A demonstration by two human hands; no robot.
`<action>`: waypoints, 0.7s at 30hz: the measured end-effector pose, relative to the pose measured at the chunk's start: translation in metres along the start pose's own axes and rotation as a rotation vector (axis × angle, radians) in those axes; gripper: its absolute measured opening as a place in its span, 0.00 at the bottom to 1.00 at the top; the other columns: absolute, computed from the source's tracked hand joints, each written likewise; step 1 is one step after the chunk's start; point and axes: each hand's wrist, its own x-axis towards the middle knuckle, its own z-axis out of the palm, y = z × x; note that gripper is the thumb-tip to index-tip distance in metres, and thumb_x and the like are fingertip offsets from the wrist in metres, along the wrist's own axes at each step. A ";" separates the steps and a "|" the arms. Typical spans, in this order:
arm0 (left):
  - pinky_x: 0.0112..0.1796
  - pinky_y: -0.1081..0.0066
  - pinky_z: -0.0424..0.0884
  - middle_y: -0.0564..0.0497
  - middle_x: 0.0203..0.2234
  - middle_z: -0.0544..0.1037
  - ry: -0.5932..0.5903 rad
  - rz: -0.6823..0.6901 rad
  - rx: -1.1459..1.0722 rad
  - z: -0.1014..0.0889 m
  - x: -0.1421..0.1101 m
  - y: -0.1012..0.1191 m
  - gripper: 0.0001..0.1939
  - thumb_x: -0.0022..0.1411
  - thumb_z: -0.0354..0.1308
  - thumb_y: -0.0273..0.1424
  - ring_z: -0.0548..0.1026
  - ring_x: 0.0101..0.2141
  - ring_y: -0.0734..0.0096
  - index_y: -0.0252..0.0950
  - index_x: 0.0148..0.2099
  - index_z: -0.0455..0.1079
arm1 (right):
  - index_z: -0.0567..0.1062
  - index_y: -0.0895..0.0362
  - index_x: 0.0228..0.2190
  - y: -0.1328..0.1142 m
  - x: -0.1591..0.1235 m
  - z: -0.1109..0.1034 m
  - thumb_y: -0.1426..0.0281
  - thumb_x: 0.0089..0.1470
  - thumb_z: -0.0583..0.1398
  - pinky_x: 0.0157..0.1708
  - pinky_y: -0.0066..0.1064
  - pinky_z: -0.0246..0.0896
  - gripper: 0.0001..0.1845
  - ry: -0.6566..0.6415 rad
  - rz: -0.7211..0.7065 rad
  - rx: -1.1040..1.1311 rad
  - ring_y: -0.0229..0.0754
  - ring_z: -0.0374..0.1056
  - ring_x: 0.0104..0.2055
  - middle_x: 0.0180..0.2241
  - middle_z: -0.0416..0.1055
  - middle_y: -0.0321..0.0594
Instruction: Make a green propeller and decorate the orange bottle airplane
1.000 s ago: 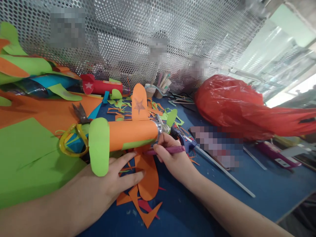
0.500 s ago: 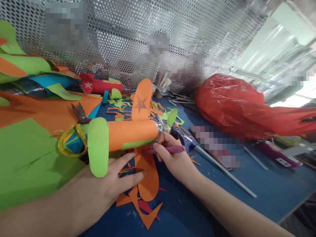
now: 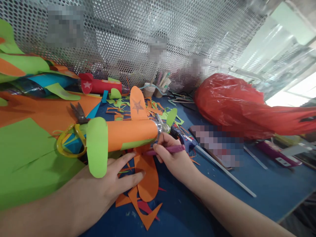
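An orange paper-covered bottle plane (image 3: pixel 130 130) lies before me, with a green tail piece (image 3: pixel 97 148) at its left end. Its far orange wing (image 3: pixel 138 103) bears a drawn star. My left hand (image 3: pixel 116 176) has its fingers spread, with two fingertips against the near orange wing (image 3: pixel 147 179). In my right hand (image 3: pixel 171 156) is a purple pen (image 3: pixel 170 149), its tip at the wing's base beside the bottle. The tip itself is partly in shadow, and any mark under it is hidden.
Yellow-handled scissors (image 3: pixel 71 141) rest on coloured paper at left. A blue glue gun (image 3: pixel 189 143) with a white glue stick (image 3: pixel 227 171) lies right. Behind are paper scraps (image 3: pixel 120 107), a red bottle plane (image 3: pixel 106 86) and a red plastic bag (image 3: pixel 229 102).
The far wing with the star has tipped backward and stands lower. My hands and the pen have barely moved.
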 end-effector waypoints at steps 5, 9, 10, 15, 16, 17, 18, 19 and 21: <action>0.42 0.54 0.71 0.46 0.61 0.64 0.011 -0.001 0.006 0.000 0.000 0.000 0.33 0.59 0.55 0.22 0.76 0.44 0.52 0.59 0.62 0.61 | 0.60 0.53 0.20 0.000 -0.001 0.000 0.73 0.50 0.55 0.21 0.25 0.50 0.11 0.014 0.013 0.000 0.32 0.54 0.18 0.14 0.59 0.25; 0.42 0.54 0.72 0.47 0.61 0.65 0.021 -0.002 0.008 0.000 -0.001 0.000 0.32 0.61 0.53 0.22 0.76 0.43 0.53 0.59 0.62 0.61 | 0.59 0.53 0.20 0.000 -0.001 0.000 0.73 0.49 0.55 0.21 0.26 0.50 0.10 0.010 0.021 -0.002 0.32 0.54 0.18 0.14 0.59 0.26; 0.42 0.54 0.72 0.47 0.61 0.65 0.024 -0.006 0.008 0.000 -0.001 0.000 0.32 0.61 0.52 0.22 0.76 0.43 0.53 0.59 0.62 0.61 | 0.59 0.53 0.20 0.000 -0.001 0.000 0.73 0.49 0.55 0.21 0.26 0.50 0.10 0.012 0.020 0.000 0.33 0.54 0.18 0.14 0.58 0.26; 0.48 0.54 0.69 0.47 0.60 0.66 0.036 -0.018 -0.035 0.001 -0.002 -0.001 0.28 0.64 0.52 0.24 0.75 0.46 0.56 0.56 0.61 0.63 | 0.59 0.53 0.20 0.001 0.000 0.000 0.71 0.49 0.55 0.21 0.26 0.48 0.10 0.009 0.013 0.014 0.33 0.54 0.18 0.14 0.58 0.26; 0.50 0.54 0.69 0.48 0.60 0.66 0.037 -0.019 -0.042 0.001 -0.001 -0.001 0.28 0.63 0.53 0.24 0.75 0.47 0.56 0.56 0.61 0.63 | 0.59 0.53 0.20 0.002 0.000 0.000 0.71 0.49 0.55 0.21 0.26 0.48 0.10 0.011 0.012 0.013 0.33 0.53 0.18 0.14 0.58 0.26; 0.50 0.53 0.68 0.48 0.60 0.66 0.039 -0.020 -0.043 0.002 -0.001 -0.001 0.28 0.63 0.53 0.24 0.75 0.47 0.56 0.57 0.61 0.62 | 0.59 0.53 0.20 0.002 0.000 0.001 0.71 0.49 0.55 0.21 0.26 0.48 0.10 0.014 0.011 0.012 0.33 0.53 0.18 0.14 0.58 0.26; 0.51 0.53 0.68 0.48 0.60 0.66 0.045 -0.023 -0.043 0.002 -0.001 -0.001 0.29 0.63 0.53 0.24 0.75 0.48 0.55 0.57 0.61 0.62 | 0.59 0.53 0.20 0.002 -0.001 0.001 0.71 0.50 0.55 0.21 0.26 0.49 0.10 0.016 0.009 0.015 0.33 0.53 0.18 0.14 0.58 0.26; 0.51 0.53 0.68 0.49 0.60 0.66 0.052 -0.027 -0.044 0.002 -0.001 0.000 0.29 0.63 0.54 0.24 0.75 0.48 0.55 0.57 0.61 0.62 | 0.58 0.53 0.20 0.002 -0.001 0.001 0.71 0.50 0.55 0.21 0.26 0.49 0.10 0.014 0.008 0.017 0.33 0.53 0.18 0.14 0.57 0.26; 0.50 0.55 0.69 0.49 0.60 0.66 0.064 -0.027 -0.049 0.003 -0.001 0.000 0.28 0.63 0.54 0.24 0.74 0.49 0.56 0.56 0.62 0.62 | 0.58 0.53 0.20 0.002 -0.001 0.001 0.71 0.50 0.55 0.21 0.26 0.50 0.11 0.011 0.001 0.013 0.33 0.53 0.18 0.14 0.57 0.26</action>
